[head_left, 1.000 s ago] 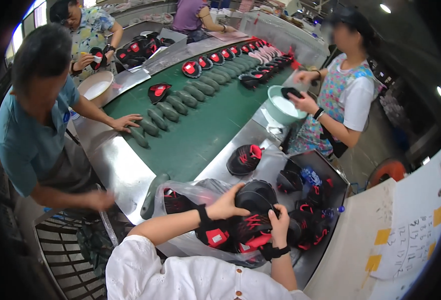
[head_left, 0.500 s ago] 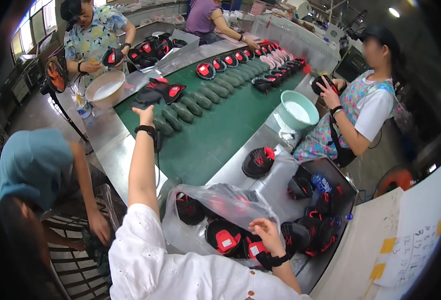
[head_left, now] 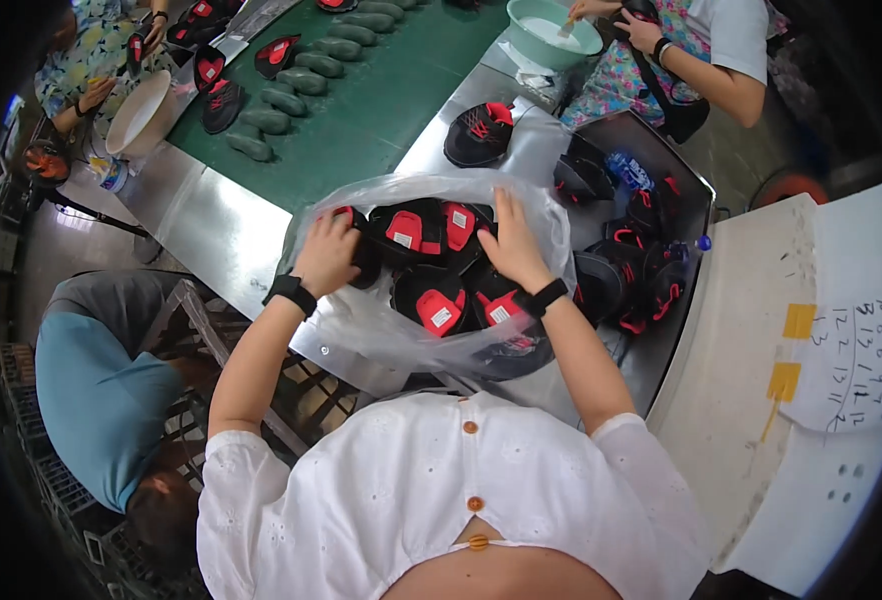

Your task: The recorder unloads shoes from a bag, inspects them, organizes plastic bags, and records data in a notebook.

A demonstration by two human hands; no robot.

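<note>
In front of me a clear plastic bag lies spread on the metal table, filled with several black shoe uppers with red linings and white labels. My left hand is inside its left rim, fingers curled over a black shoe upper at that side; the grip is partly hidden. On the opposite side my right hand has its fingers stretched and thumb apart. It rests against the uppers near the bag's right rim and holds nothing.
A black shoe upper sits beyond the bag. To the right, a dark tray contains more uppers. Green shoe lasts line the green belt. A co-worker in blue bends at the left; others work beside basins.
My left hand has come back from the green belt to the bag. My right hand has moved to the bag's right side. The bag mouth is wider, and my view has tipped down.
</note>
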